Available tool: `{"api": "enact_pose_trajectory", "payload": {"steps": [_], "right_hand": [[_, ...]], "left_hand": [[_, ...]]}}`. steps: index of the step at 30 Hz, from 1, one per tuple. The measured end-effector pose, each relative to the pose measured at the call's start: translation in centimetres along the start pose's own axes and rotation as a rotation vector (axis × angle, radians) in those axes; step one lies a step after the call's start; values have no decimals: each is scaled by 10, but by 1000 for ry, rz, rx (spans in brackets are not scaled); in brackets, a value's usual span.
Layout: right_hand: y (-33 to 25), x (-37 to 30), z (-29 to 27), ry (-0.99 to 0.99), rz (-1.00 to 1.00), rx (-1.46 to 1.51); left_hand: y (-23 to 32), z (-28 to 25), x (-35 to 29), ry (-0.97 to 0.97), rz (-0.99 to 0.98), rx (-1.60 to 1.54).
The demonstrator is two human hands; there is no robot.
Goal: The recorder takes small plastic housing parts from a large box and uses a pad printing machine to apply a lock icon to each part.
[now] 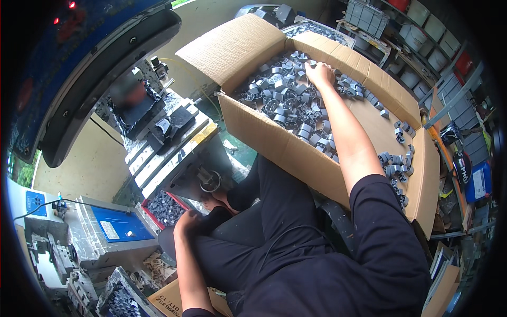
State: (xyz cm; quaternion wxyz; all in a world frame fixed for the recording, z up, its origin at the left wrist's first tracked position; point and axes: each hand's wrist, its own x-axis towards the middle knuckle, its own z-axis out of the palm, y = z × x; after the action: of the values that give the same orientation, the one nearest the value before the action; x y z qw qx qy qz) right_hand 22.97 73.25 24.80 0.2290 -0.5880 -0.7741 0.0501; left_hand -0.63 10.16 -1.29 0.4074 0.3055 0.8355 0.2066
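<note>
Your right hand (319,74) reached deep into the cardboard box (274,140) and lay among the heap of small grey plastic parts (288,103), fingers curled down onto them; I could not tell whether it had closed on one. Your left hand (186,222) rested closed at your knee, near the red tray (163,207) of similar parts beside the press (158,124). Those parts looked light, stiff and smooth, likely to tangle, so pinching one by its flat sides would have suited best.
</note>
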Motion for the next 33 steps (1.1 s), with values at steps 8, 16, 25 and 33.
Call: {"api": "enact_pose_trajectory", "payload": {"steps": [8, 16, 25, 33], "right_hand": [[1, 0, -1, 24, -28, -17], [-9, -9, 3, 3, -288, 186], [-2, -12, -7, 184, -297, 243], [46, -5, -24, 125, 395, -158]], "left_hand": [[-2, 2, 3, 25, -8, 25], [-1, 0, -3, 6, -15, 7], [-1, -4, -2, -24, -37, -38], [33, -3, -10, 40, -32, 47]]}}
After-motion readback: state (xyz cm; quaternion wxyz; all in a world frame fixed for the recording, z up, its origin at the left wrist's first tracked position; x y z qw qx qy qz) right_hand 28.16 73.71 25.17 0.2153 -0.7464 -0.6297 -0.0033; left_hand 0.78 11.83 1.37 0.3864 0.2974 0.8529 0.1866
